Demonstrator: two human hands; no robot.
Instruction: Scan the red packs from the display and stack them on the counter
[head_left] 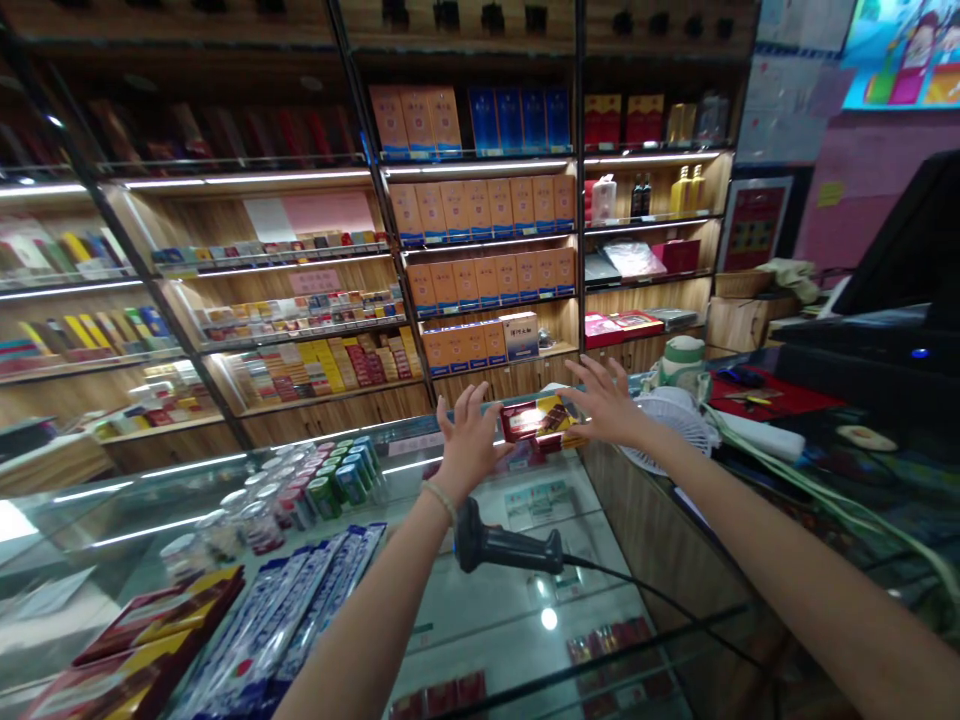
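A red and yellow package with a chocolate picture (536, 420) sits at the far end of the glass counter, between my two hands. My left hand (471, 440), with a band at the wrist, is at the package's left end, its fingers spread apart. At the right end, my right hand (606, 402) has its fingers apart, with fingertips right by the package's edge; whether they touch it I cannot tell. A dark corded barcode scanner (510, 548) lies on the glass, nearer to me than the package.
Left on the glass counter (480, 630) are blue-white packets (292, 610), red-yellow packages (150, 640) and several cans and jars (322, 490). At right are a small white fan (667, 430), a green-white container (682, 362), cables and a dark monitor (885, 260). Stocked shelves (480, 240) stand behind.
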